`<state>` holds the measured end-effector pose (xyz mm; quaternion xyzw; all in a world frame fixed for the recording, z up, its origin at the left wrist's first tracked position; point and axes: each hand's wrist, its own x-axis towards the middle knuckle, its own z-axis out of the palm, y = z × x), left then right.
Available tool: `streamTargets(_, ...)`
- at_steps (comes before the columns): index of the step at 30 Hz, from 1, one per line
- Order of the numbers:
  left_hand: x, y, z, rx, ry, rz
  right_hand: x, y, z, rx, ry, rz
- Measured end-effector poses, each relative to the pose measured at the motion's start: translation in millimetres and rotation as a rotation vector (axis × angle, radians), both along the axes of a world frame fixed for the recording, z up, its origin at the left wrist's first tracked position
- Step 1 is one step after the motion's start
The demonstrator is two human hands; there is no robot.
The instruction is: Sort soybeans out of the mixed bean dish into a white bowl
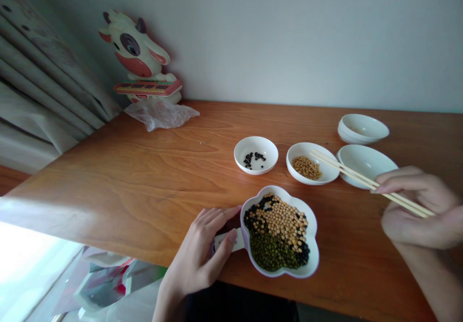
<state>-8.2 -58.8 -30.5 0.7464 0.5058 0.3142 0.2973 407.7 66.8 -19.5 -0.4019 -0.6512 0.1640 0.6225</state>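
Note:
My left hand (204, 249) rests at the near table edge, its thumb and fingers closed on the white handle (224, 241) of a flower-shaped bowl (314, 259) filled with mixed yellow, black and green beans. My right hand (419, 211) is at the right, fingers closed around a pair of wooden chopsticks (356, 175). The chopstick tips hang over a small white dish of yellow beans (327, 172). To the left of that dish, another white dish (269, 149) holds a few black beans.
Two empty white dishes stand at the right, one (365, 160) under the chopsticks and one (362, 128) behind it. A cow toy (139, 59) and a crumpled clear plastic bag (161, 112) sit at the back left by a curtain (43, 86). The wooden table (144, 177) ends close to me.

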Motion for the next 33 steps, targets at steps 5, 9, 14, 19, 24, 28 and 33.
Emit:
streamTargets(5,1,0,1.2,-0.003,-0.008,0.003,-23,-13,7.7,-0.014,0.071,0.219)
streamTargets(9,1,1,0.8,-0.006,-0.02,-0.002,-50,-29,12.9,-0.155,-0.018,0.447)
streamTargets(14,3,1,2.3,-0.003,-0.022,0.009,-67,-29,17.0,-0.171,-0.142,0.575)
streamTargets(19,4,1,2.8,0.005,-0.017,0.004,-66,-24,18.5,-0.174,-0.197,0.565)
streamTargets(24,4,0,1.3,0.008,-0.013,0.011,-67,-26,15.8,-0.191,-0.198,0.572)
streamTargets(28,5,0,2.1,0.005,-0.019,0.006,-67,-26,13.0,-0.187,-0.188,0.575)
streamTargets(33,5,0,2.6,0.013,-0.02,0.006,-67,-27,10.8,-0.213,-0.19,0.569)
